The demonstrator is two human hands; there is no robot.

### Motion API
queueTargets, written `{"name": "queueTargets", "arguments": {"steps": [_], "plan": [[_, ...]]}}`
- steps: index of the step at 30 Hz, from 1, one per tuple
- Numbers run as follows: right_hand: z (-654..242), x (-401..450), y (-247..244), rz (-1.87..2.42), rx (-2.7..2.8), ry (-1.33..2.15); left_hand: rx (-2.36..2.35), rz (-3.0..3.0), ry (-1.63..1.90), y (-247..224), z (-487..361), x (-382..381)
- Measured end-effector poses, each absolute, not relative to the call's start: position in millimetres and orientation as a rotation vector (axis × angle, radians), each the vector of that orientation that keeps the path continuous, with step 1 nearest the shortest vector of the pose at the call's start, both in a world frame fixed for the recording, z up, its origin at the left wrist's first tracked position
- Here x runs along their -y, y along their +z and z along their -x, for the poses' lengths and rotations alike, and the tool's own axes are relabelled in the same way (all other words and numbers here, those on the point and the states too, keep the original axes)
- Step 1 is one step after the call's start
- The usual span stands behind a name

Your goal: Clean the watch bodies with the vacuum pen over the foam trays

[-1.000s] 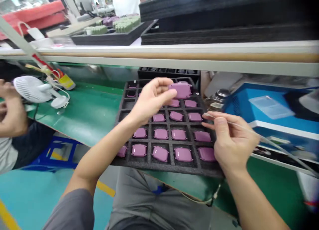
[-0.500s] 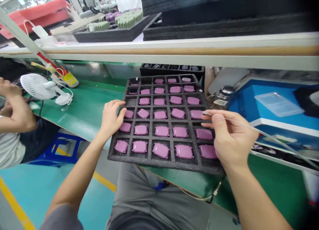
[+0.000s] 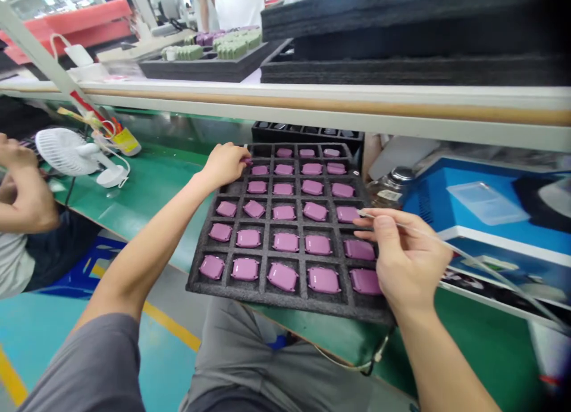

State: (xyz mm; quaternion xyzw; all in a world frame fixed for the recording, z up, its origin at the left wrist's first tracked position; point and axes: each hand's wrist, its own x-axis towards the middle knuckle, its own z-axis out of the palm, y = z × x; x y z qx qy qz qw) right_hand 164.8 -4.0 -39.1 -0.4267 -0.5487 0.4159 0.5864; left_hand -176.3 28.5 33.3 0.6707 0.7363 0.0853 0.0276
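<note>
A black foam tray (image 3: pixel 285 301) sits at the bench's front edge, its compartments holding purple watch-shaped cases (image 3: pixel 286 242). My left hand (image 3: pixel 226 164) is over the tray's back left compartments, its fingers bent down around a small purple piece (image 3: pixel 247 160) that is mostly hidden. At the tray's right side, my right hand (image 3: pixel 408 251) pinches the tip of a thin clear tube or cable (image 3: pixel 423 232), which trails off to the lower right. Its fingertips are beside a purple case in the right column.
A white fan (image 3: pixel 62 153) and a yellow-labelled cup (image 3: pixel 127 141) stand at left, near another person's arms. Behind the tray is a black box (image 3: pixel 307 129); at right are a glass jar (image 3: pixel 392 186) and a blue machine (image 3: pixel 491 204). A shelf (image 3: pixel 285 112) crosses above.
My left hand has moved from the tray's left edge to its back left compartments and closed around a piece there. My right hand still pinches the clear line. The view has shifted slightly.
</note>
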Motion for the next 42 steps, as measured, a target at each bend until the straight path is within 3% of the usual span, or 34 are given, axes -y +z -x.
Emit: {"name": "queueTargets", "arguments": {"steps": [4, 8, 13, 42], "plan": [[-163, 0, -35, 0.964, 1.255, 0.992, -1.682, -1.656, 0.996, 45, 98, -7], [-162, -3, -32, 0.928, 1.210, 0.981, -1.332, -1.271, 1.116, 41, 30, 7], [-163, -6, -33, 0.885, 1.189, 0.913, -1.168, -0.901, 1.281, 16, 3, 7], [-163, -7, -36, 0.860, 1.238, 0.937, -1.219, -0.859, 1.250, 4, -1, 13]]}}
